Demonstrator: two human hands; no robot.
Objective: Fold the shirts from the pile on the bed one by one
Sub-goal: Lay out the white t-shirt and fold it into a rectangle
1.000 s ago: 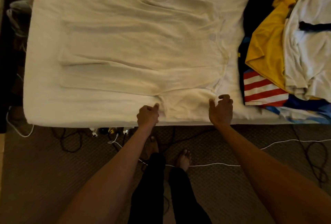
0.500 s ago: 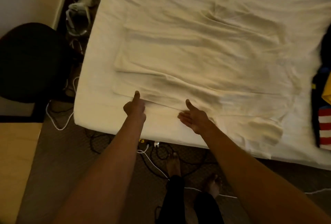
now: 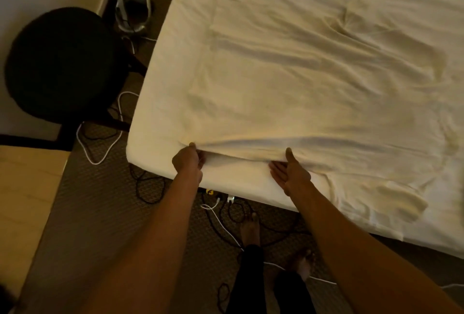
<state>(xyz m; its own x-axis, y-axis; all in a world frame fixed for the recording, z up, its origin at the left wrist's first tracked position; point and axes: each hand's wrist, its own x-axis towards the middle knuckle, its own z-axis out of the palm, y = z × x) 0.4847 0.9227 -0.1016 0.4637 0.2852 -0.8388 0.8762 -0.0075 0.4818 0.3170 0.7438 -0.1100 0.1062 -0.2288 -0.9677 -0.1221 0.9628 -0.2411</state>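
A home bedroom — a sheeted bed [image 3: 160, 102], black chair [image 3: 60, 62], cables [image 3: 221, 223] across carpet [image 3: 88, 213].

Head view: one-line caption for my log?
On the bed, left hand pinches the cream shirt at its near hem; right hand open alongside.

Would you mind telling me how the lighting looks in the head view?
Head view: dim, warm light; cream shirt barely separates from the bed sheet; soft shadow along the hem the left hand pinches; black chair shows no detail.
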